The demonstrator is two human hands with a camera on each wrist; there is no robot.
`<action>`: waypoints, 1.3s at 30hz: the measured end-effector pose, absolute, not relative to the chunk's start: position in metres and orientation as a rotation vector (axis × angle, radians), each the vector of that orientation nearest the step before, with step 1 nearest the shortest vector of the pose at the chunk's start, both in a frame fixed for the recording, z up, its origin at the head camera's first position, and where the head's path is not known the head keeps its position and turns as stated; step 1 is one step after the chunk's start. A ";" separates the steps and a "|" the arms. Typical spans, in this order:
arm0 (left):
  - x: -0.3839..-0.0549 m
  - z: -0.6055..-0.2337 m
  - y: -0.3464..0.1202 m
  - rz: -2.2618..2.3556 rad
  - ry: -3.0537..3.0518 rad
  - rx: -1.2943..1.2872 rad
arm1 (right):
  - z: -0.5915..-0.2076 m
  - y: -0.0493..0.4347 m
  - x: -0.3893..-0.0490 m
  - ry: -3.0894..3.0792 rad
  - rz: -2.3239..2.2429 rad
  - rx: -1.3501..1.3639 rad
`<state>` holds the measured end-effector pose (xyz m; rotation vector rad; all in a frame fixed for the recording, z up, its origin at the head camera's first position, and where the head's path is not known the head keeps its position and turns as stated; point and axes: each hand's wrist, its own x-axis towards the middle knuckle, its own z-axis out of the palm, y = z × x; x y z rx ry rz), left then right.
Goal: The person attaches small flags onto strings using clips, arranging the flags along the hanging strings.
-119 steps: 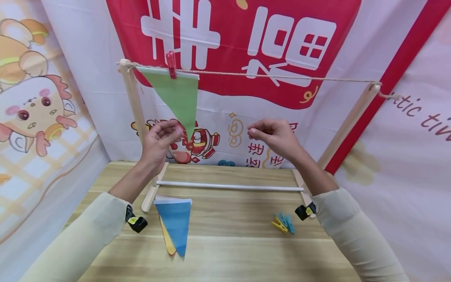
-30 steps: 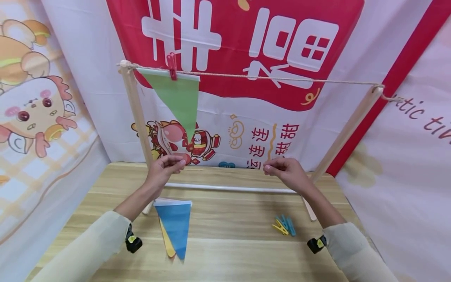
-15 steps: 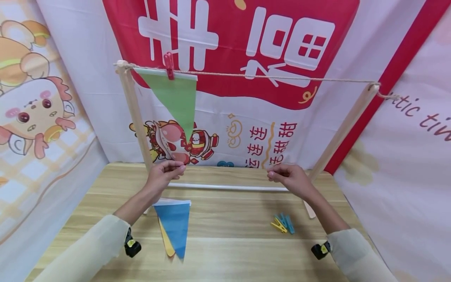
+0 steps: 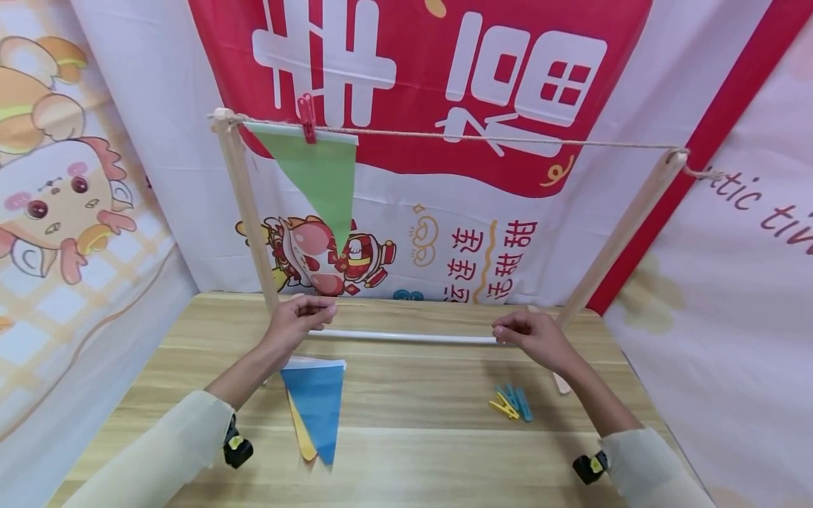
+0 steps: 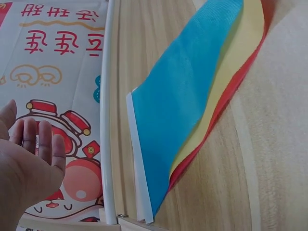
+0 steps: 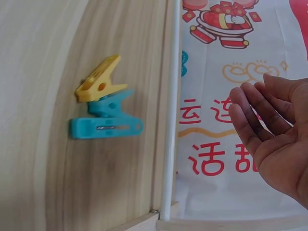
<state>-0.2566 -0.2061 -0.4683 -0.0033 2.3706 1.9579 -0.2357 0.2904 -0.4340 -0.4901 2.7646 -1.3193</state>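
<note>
My left hand [image 4: 298, 322], fingers loosely curled and holding nothing, hovers above a small stack of triangular pennants. A blue pennant [image 4: 315, 409] tops the stack; yellow and red ones [image 5: 243, 86] peek out beneath it in the left wrist view. On the other side my right hand [image 4: 536, 340], bent fingers around nothing, is over the table beyond the clothespins: a yellow one [image 4: 504, 406] and two teal ones [image 6: 107, 127]. A green pennant [image 4: 327, 176] hangs at the left of a twine line [image 4: 470, 137], held by a red clothespin [image 4: 307, 118].
Two wooden posts, the left [image 4: 244, 204] and the right [image 4: 625, 233], carry the twine. A white rod [image 4: 406, 337] runs low between their feet. Behind the wooden table [image 4: 406, 466] hangs a printed red and white cloth [image 4: 413, 92].
Both hands have come down from mid-height beside the green pennant to low over the table. In the last second the right hand sinks a little further and shifts right. The pennants and clothespins stay put.
</note>
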 end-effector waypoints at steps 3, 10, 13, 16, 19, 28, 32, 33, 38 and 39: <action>-0.256 -0.471 -0.206 1.946 2.372 0.010 | -0.436 0.294 -0.233 2.773 -1.290 -0.482; -0.256 -0.481 -0.210 1.892 2.374 -0.008 | -0.444 0.300 -0.230 2.753 -1.261 -0.480; -0.256 -0.485 -0.212 1.860 2.365 -0.031 | -0.449 0.303 -0.229 2.744 -1.237 -0.454; -0.256 -0.489 -0.214 1.830 2.363 -0.054 | -0.454 0.306 -0.228 2.749 -1.195 -0.438; -0.256 -0.491 -0.215 1.795 2.374 -0.067 | -0.459 0.309 -0.227 2.758 -1.169 -0.410; -0.252 -0.500 -0.220 1.729 2.385 -0.027 | -0.473 0.318 -0.223 2.737 -1.134 -0.398; -0.250 -0.504 -0.221 1.737 2.392 0.015 | -0.479 0.322 -0.220 2.729 -1.114 -0.408; -0.249 -0.504 -0.221 1.739 2.397 0.023 | -0.480 0.324 -0.219 2.724 -1.109 -0.409; -0.248 -0.505 -0.224 1.737 2.410 0.024 | -0.484 0.330 -0.217 2.700 -1.073 -0.394; -0.249 -0.505 -0.225 1.728 2.414 0.018 | -0.485 0.331 -0.217 2.697 -1.065 -0.388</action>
